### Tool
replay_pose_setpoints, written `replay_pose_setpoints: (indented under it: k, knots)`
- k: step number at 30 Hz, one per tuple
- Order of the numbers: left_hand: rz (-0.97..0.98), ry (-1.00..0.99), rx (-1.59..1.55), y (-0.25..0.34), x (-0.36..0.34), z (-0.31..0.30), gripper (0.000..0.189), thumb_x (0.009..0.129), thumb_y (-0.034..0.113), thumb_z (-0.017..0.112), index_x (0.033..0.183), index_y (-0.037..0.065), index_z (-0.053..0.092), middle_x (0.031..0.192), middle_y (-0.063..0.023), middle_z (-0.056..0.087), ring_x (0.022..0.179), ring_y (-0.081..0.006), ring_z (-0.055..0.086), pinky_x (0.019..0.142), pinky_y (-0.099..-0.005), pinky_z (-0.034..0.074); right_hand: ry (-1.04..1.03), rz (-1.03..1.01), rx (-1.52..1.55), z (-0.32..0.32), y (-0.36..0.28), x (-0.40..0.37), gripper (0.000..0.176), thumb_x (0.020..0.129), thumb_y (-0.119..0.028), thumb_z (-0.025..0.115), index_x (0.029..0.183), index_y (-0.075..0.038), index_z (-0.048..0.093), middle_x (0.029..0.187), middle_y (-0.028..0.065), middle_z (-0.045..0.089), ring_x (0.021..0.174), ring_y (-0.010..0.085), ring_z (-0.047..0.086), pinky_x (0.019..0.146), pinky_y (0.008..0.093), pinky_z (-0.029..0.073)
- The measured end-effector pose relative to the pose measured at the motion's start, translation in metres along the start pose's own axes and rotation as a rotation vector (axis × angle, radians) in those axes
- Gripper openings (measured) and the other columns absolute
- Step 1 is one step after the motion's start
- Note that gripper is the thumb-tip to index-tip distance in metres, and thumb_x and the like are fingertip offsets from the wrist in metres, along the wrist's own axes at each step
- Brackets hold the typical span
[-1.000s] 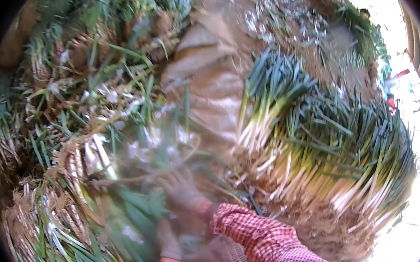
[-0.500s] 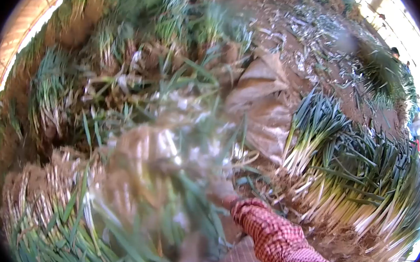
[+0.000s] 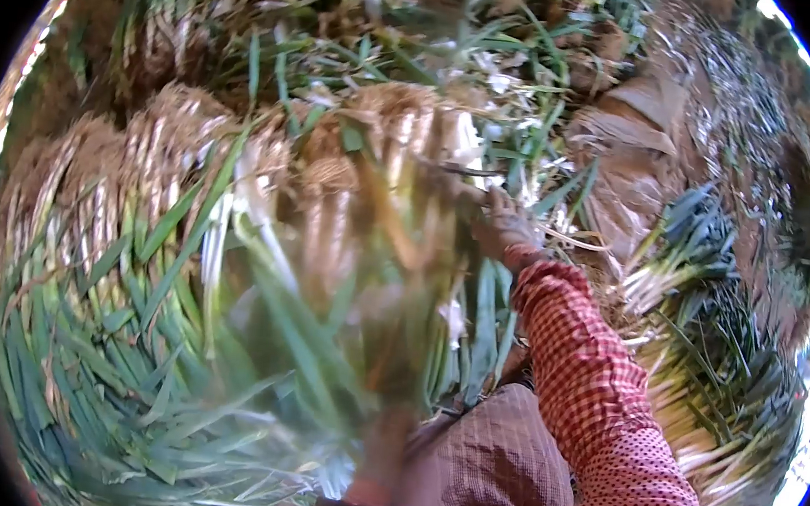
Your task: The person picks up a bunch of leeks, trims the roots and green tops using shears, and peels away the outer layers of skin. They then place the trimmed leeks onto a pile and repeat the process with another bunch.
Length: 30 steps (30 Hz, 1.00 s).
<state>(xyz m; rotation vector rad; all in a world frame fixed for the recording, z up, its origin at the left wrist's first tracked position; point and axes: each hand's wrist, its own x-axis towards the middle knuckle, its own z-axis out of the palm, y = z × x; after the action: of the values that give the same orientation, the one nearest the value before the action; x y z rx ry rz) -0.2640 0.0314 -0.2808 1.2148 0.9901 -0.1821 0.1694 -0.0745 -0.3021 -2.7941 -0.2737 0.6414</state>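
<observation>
The view has swung since the earlier frame, so the leeks (image 3: 87,254) now fill more of its left and middle, and the brown sheet (image 3: 624,166) sits farther right. The right hand (image 3: 506,225) has come up level with their root ends, its fingers loosely bent next to a thin dark strip (image 3: 470,171); whether it grips that or a leek, I cannot tell. The left hand (image 3: 400,383) is a brown smear over the leaves, its opening and hold unreadable.

Left of the right hand, the leeks lie in a row: matted, fibrous tan roots, slim pale shanks, flat green leaves. To its right are the creased, dull sheet and, beyond, a second leek stack (image 3: 702,385). Below it run a red-and-white checked sleeve (image 3: 580,345) and finely lined cloth (image 3: 493,458).
</observation>
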Motion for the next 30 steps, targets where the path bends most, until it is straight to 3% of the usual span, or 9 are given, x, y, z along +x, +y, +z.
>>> replay_pose_setpoints:
  k: [6,8,11,14,16,19,22,25,30]
  knots:
    - [0.429,0.367,0.343,0.138,0.063,0.001,0.016,0.094,0.010,0.069,0.105,0.000,0.064,0.088,-0.0060,0.064,0.078,-0.0087,0.057,0.069,-0.0289,0.049,-0.007,-0.233,0.111,-0.006,-0.016,-0.009,0.038,0.091,-0.037,0.070,0.110,-0.007,0.057,0.098,0.0235,0.068,0.095,0.0453,0.067,0.080,0.0515,0.052]
    - [0.629,0.579,0.721,0.152,0.108,-0.005,0.050,0.089,0.006,0.071,0.136,-0.003,0.055,0.127,-0.0227,0.065,0.115,-0.0326,0.065,0.099,-0.0400,0.051,-0.031,-0.268,0.308,-0.026,-0.028,-0.046,0.039,0.092,-0.035,0.070,0.116,-0.007,0.056,0.098,0.0234,0.068,0.094,0.0455,0.067,0.080,0.0490,0.053]
    - [0.439,0.418,0.923,0.199,0.151,0.006,0.097,0.084,0.016,0.080,0.158,-0.003,0.021,0.153,-0.0327,0.039,0.141,-0.0465,0.041,0.120,-0.0456,0.033,0.118,-0.573,0.588,-0.024,-0.014,-0.098,0.056,0.097,-0.021,0.063,0.145,-0.005,0.041,0.106,0.0270,0.066,0.090,0.0435,0.067,0.077,0.0502,0.053]
    - [0.258,0.437,1.165,0.198,0.177,0.007,0.113,0.080,0.043,0.081,0.161,0.001,0.014,0.152,-0.0337,0.039,0.141,-0.0433,0.042,0.119,-0.0459,0.034,-0.764,-0.085,1.041,-0.062,-0.007,-0.155,0.059,0.101,-0.016,0.058,0.153,-0.003,0.034,0.103,0.0062,0.060,0.078,0.0134,0.057,0.066,0.0271,0.051]
    - [0.113,0.278,1.213,0.227,0.160,0.010,0.116,0.080,0.051,0.080,0.162,0.003,0.013,0.153,-0.0341,0.037,0.140,-0.0426,0.043,0.118,-0.0484,0.036,-1.030,0.067,1.076,-0.084,-0.006,-0.189,0.071,0.100,-0.017,0.061,0.161,-0.006,0.024,0.092,0.0015,0.054,0.074,0.0108,0.054,0.059,0.0238,0.053]
    - [0.177,0.358,1.450,0.250,0.150,-0.002,0.123,0.077,0.052,0.083,0.163,0.006,0.008,0.157,-0.0333,0.033,0.139,-0.0420,0.046,0.115,-0.0523,0.040,-1.101,0.038,0.905,-0.077,0.027,-0.239,0.065,0.102,-0.019,0.063,0.154,0.005,0.031,0.118,0.0132,0.064,0.104,0.0215,0.064,0.092,0.0339,0.055]
    - [0.204,0.752,1.161,0.306,0.157,-0.024,0.136,0.072,0.043,0.091,0.164,0.010,-0.003,0.164,-0.0300,0.023,0.142,-0.0435,0.043,0.115,-0.0590,0.040,-1.151,0.073,1.238,-0.078,0.044,-0.270,0.075,0.101,-0.032,0.068,0.156,0.004,0.031,0.121,0.0071,0.055,0.105,0.0134,0.052,0.091,0.0298,0.046]
    - [-0.012,0.711,0.538,0.310,0.208,-0.068,0.143,0.071,0.040,0.092,0.162,0.012,-0.013,0.166,-0.0303,0.013,0.147,-0.0484,0.033,0.121,-0.0597,0.030,-1.132,0.159,1.267,-0.086,0.038,-0.270,0.074,0.101,-0.030,0.068,0.155,0.004,0.031,0.127,0.0067,0.054,0.114,0.0143,0.050,0.099,0.0302,0.043]
    - [-0.067,0.623,1.171,0.254,0.214,-0.025,0.101,0.086,0.028,0.070,0.161,0.000,0.010,0.129,-0.0333,0.059,0.118,-0.0487,0.060,0.103,-0.0481,0.048,-1.071,0.091,1.046,-0.102,0.026,-0.256,0.065,0.098,-0.030,0.070,0.145,0.006,0.042,0.119,0.0127,0.059,0.109,0.0204,0.056,0.095,0.0344,0.046]
